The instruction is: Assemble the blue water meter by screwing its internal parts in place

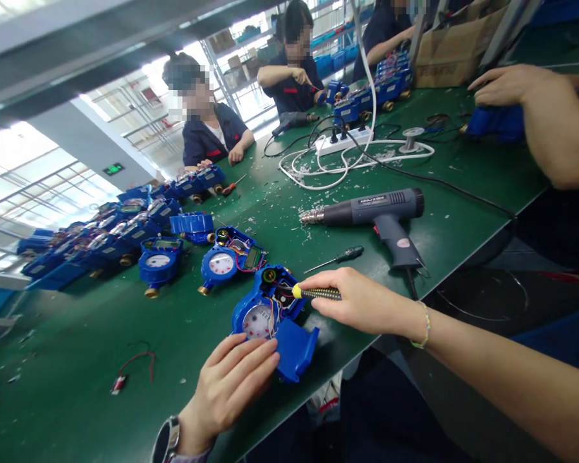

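Note:
An opened blue water meter (255, 319) lies on the green table in front of me, with its round dial, wires and a battery-like part in the housing showing. Its blue lid (294, 350) is swung out toward me. My left hand (241, 379), with a watch on the wrist, lies with fingers stretched out against the meter's near edge and lid. My right hand (354, 299) is closed around a screwdriver (321, 294) with a yellow and black handle. The screwdriver points into the wired compartment; its tip is hard to make out there.
A heat gun (371, 215) and a second screwdriver (335, 258) lie beyond my right hand. More meters (219, 263) stand to the left, several in rows. A power strip (342, 141) with cables sits farther back. Co-workers sit opposite; another person's hand (516, 87) is at upper right.

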`<action>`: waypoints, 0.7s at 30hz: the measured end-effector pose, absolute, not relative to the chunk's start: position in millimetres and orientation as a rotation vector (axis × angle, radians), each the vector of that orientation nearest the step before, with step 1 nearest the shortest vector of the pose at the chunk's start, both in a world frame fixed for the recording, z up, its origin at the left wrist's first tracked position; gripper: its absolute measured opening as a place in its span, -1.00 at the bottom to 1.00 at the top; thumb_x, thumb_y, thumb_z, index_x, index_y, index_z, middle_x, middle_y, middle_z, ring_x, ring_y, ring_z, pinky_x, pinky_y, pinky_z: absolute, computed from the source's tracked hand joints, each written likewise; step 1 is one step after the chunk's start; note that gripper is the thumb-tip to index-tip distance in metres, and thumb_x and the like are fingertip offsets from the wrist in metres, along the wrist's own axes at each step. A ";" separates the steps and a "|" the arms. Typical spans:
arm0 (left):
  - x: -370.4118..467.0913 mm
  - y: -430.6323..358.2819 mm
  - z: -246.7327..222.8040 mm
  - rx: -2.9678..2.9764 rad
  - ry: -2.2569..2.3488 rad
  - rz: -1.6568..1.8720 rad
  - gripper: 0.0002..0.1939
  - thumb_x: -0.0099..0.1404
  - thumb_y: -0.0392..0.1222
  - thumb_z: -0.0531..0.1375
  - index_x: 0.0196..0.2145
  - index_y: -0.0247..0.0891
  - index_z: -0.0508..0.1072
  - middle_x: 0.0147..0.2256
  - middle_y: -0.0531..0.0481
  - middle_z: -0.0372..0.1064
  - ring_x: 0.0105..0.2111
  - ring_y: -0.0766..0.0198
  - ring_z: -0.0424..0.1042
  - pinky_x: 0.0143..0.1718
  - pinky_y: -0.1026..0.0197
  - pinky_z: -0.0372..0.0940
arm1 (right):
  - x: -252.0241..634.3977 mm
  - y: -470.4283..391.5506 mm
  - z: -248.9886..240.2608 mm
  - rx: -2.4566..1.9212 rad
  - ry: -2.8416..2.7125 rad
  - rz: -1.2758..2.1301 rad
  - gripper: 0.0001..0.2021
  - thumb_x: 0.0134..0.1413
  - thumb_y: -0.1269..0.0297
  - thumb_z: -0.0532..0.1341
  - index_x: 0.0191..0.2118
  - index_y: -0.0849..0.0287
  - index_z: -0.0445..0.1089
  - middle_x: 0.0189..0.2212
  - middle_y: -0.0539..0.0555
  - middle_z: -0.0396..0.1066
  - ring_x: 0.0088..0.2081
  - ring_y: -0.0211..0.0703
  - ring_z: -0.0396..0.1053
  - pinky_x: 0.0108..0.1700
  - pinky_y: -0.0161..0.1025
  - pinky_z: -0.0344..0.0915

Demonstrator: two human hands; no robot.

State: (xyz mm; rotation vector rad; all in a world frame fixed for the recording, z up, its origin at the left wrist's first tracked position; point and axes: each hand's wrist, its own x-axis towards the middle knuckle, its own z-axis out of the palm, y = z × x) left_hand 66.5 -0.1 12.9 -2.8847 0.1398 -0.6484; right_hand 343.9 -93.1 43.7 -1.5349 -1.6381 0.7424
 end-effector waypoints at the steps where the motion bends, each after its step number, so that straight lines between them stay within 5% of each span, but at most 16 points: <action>1: 68.2 -0.1 14.0 -2.890 0.148 -0.553 -0.68 0.35 -0.38 0.12 0.05 -0.31 0.40 -0.03 -0.10 0.49 0.00 0.21 0.43 0.22 0.09 0.09 | 344.4 -92.5 42.9 -1.536 -1.638 0.742 -0.63 0.06 0.42 0.17 0.01 0.24 0.48 -0.03 0.11 0.46 -0.01 -0.04 0.41 0.11 -0.18 0.29; 6: 78.4 13.1 24.3 -3.030 0.048 -0.592 -0.55 0.27 -0.13 0.26 0.10 -0.18 0.34 0.03 -0.09 0.43 0.05 0.14 0.37 0.24 0.06 0.05 | 345.7 -89.9 38.9 -1.537 -1.635 0.714 -0.64 0.05 0.39 0.20 0.00 0.23 0.49 -0.05 0.10 0.47 -0.01 -0.02 0.41 0.11 -0.17 0.28; 10: 94.1 46.2 24.1 -3.365 -0.831 -0.991 -0.46 0.32 0.06 0.16 0.19 -0.14 0.21 0.15 -0.21 0.25 0.14 -0.03 0.26 0.15 -0.12 0.18 | 347.2 -90.2 39.8 -1.551 -1.676 0.714 -0.62 0.05 0.40 0.20 0.02 0.21 0.48 -0.04 0.09 0.46 -0.01 -0.01 0.41 0.09 -0.19 0.29; 14: 116.8 78.1 23.0 -3.820 -1.239 -0.665 -0.23 0.24 0.18 0.19 0.29 -0.14 0.07 0.31 -0.18 -0.01 0.28 -0.13 0.03 0.26 -0.15 0.04 | 348.9 -89.0 42.7 -1.542 -1.745 0.691 -0.61 0.05 0.43 0.20 0.04 0.24 0.46 0.00 0.11 0.43 0.03 0.00 0.38 0.11 -0.21 0.27; 17: 128.9 84.2 26.6 -3.976 -1.170 -0.483 -0.18 0.20 0.13 0.26 0.30 -0.09 0.04 0.34 -0.08 -0.09 0.32 -0.12 -0.08 0.32 -0.10 -0.08 | 347.0 -86.8 43.7 -1.519 -1.759 0.666 -0.63 0.06 0.43 0.19 0.01 0.21 0.48 -0.02 0.09 0.45 0.01 -0.03 0.40 0.09 -0.24 0.27; 21: 133.7 71.6 29.1 -4.015 -1.356 -0.574 -0.25 0.22 -0.03 0.26 0.28 -0.08 0.04 0.29 -0.10 0.05 0.24 -0.10 0.12 0.22 -0.06 0.16 | 333.2 -90.5 42.4 -1.545 -1.772 0.595 -0.68 0.08 0.47 0.15 -0.06 0.16 0.51 -0.07 0.09 0.48 -0.04 -0.06 0.43 0.04 -0.24 0.30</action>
